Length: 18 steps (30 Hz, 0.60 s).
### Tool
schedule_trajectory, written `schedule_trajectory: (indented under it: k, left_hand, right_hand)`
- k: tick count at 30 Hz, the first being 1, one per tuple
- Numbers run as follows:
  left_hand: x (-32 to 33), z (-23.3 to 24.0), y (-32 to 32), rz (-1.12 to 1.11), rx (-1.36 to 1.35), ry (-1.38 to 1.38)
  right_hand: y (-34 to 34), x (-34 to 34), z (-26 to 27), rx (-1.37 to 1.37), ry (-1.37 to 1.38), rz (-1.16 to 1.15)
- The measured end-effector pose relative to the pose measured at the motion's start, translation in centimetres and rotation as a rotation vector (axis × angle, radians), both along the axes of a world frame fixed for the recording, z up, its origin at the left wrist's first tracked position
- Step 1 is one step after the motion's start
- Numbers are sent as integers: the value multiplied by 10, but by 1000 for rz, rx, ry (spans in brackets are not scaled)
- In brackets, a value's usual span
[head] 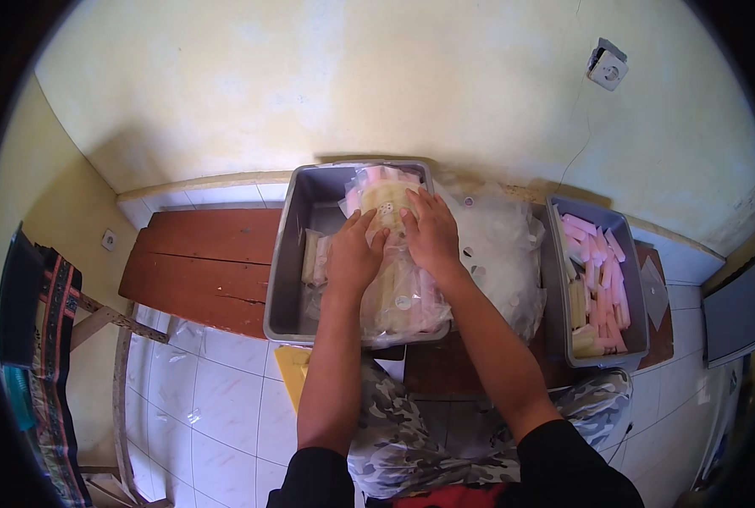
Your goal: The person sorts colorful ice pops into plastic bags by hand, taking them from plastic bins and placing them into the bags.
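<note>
Both hands rest on a clear plastic pack of pale yellow sticks (387, 193) in the grey plastic tub (291, 254) before me. My left hand (355, 254) touches its lower left part, and my right hand (429, 232) lies spread over its right side; neither is clearly closed around it. Pink sticks show behind this pack. Nearer to me, another clear pack of yellow and pink sticks (406, 298) lies at the tub's right side. Smaller packs (314, 257) stand by the tub's left wall, partly hidden by my left hand.
Clear plastic bags (498, 254) are spread right of the tub. Beyond them, a second grey tub (558, 286) holds loose pink and yellow sticks (606, 279). A reddish-brown wooden bench (206, 254) supports the tubs along the wall. A yellow object (289, 371) is below the near tub's front edge.
</note>
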<state>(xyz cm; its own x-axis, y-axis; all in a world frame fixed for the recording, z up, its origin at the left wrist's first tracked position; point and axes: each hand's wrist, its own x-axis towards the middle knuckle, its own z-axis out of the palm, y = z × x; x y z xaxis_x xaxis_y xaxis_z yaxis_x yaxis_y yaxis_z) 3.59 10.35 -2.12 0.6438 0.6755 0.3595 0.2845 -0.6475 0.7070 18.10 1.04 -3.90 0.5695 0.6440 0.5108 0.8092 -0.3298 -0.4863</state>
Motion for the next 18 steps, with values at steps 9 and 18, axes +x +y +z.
schedule_trajectory:
  k: [9,18]
  left_hand:
    - [9,-18,5,5,161,276]
    - [5,-21,2,2,166,112]
  right_hand:
    - [-3,-10,5,-211,104,-66]
    - [-12,-15,5,-24,-32,-89]
